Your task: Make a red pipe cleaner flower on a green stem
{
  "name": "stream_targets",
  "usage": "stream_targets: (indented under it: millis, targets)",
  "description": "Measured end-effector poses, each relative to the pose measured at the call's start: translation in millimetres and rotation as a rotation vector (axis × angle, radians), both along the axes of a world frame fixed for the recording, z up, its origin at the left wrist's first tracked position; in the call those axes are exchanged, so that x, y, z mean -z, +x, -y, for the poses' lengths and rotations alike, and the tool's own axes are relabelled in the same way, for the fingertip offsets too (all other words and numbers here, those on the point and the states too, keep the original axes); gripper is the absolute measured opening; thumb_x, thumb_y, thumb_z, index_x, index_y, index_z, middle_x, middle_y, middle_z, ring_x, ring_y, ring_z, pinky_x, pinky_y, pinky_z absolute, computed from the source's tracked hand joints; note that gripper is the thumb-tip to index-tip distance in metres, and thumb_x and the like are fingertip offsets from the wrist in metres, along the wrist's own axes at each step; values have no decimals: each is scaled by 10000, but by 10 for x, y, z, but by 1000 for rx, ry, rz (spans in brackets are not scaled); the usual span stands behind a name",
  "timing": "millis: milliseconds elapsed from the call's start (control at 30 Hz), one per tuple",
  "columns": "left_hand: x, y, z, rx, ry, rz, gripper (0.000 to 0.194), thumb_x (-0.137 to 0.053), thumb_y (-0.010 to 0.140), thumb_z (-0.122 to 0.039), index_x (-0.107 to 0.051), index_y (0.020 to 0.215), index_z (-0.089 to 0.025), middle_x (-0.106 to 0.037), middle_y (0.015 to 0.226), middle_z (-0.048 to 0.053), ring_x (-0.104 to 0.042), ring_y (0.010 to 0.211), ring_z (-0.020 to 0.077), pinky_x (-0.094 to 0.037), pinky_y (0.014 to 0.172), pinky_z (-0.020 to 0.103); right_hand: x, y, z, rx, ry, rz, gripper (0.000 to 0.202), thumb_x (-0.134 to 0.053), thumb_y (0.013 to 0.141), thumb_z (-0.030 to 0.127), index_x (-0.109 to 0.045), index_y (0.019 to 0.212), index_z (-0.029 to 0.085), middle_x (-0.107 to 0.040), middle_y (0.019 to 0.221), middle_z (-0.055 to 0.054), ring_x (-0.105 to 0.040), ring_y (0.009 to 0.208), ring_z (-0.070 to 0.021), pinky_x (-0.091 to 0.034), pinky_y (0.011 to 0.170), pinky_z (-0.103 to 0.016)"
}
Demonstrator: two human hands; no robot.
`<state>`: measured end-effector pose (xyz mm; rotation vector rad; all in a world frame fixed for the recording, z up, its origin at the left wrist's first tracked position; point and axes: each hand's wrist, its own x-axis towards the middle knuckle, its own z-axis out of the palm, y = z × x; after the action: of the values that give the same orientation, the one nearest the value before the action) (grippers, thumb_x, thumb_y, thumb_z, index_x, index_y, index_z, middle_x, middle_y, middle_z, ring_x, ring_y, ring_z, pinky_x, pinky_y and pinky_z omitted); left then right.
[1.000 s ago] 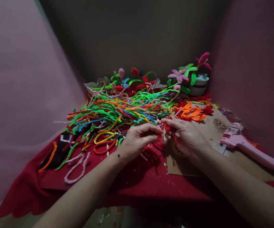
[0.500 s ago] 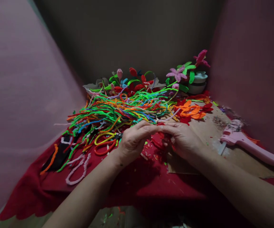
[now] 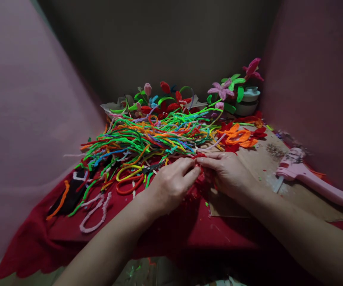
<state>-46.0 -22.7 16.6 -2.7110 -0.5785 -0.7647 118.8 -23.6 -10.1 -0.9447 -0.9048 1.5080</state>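
Observation:
My left hand [image 3: 174,180] and my right hand [image 3: 226,172] meet above the front of the table. Between their fingertips is a red pipe cleaner [image 3: 200,156], bent and fuzzy, largely covered by the fingers. Both hands are closed on it in a pinch. More red fuzz shows below, under the right palm, though its shape blends into the red cloth. Just beyond the hands lies a big heap of coloured pipe cleaners [image 3: 147,137]. Left of my left hand are scissors [image 3: 130,174] with yellow and red loop handles, their dark blades pointing toward the heap.
A pink glue gun [image 3: 317,182] rests on cardboard [image 3: 257,159] at the right. Orange petal loops [image 3: 238,137] lie behind my right hand. Finished flowers [image 3: 222,91] and a small pot [image 3: 247,104] stand at the back. A pale pink loop [image 3: 95,222] lies on the red cloth [image 3: 70,232].
My left hand has turned, with its knuckles now more upward and its fingers curled in closer. My right hand stays nearly in place. The view has shifted slightly.

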Motion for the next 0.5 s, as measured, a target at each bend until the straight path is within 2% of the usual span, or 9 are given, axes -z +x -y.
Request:
stream_targets:
  millis: [133, 233, 333, 433, 500]
  targets:
    - [-26, 42, 54, 37, -120, -11, 192, -379, 883, -126, -556, 951, -96, -576, 1000, 144, -574, 937, 183, -527, 724, 287, 1, 1, 5, -31, -5, -50, 79, -703, 641, 192, -682, 704, 149, -572, 566, 16, -429, 460, -73, -288, 437, -220]
    - [-56, 62, 61, 26, -360, 229, 161, -447, 864, -138, -550, 987, -144, -553, 1034, 108, -554, 985, 165, -504, 819, 300, -40, -9, 21, -47, -7, -84, 100, -705, 643, 208, -686, 719, 147, -579, 581, 19, -409, 441, -63, -280, 429, -219]
    - [-85, 79, 47, -28, -810, 582, 125, -517, 837, -180, -528, 962, -174, -588, 868, 44, -614, 797, 140, -529, 727, 289, -85, -18, 34, -16, -7, -116, 146, -720, 615, 188, -691, 752, 148, -585, 575, 26, -439, 453, -62, -305, 439, -206]
    - [-88, 104, 31, -63, -1305, 780, 277, -627, 761, -204, -467, 984, -170, -586, 671, -28, -609, 552, 114, -518, 557, 246, -99, -18, 37, -28, -10, -124, 121, -719, 611, 198, -678, 710, 140, -584, 564, 19, -473, 475, -79, -333, 450, -210]
    - [-65, 120, 27, -86, -1442, 808, 338, -665, 723, -197, -456, 987, -161, -579, 620, -44, -601, 508, 112, -503, 526, 233, -94, -15, 35, -40, -10, -104, 108, -714, 618, 211, -666, 676, 134, -585, 572, 10, -471, 473, -81, -330, 443, -213]
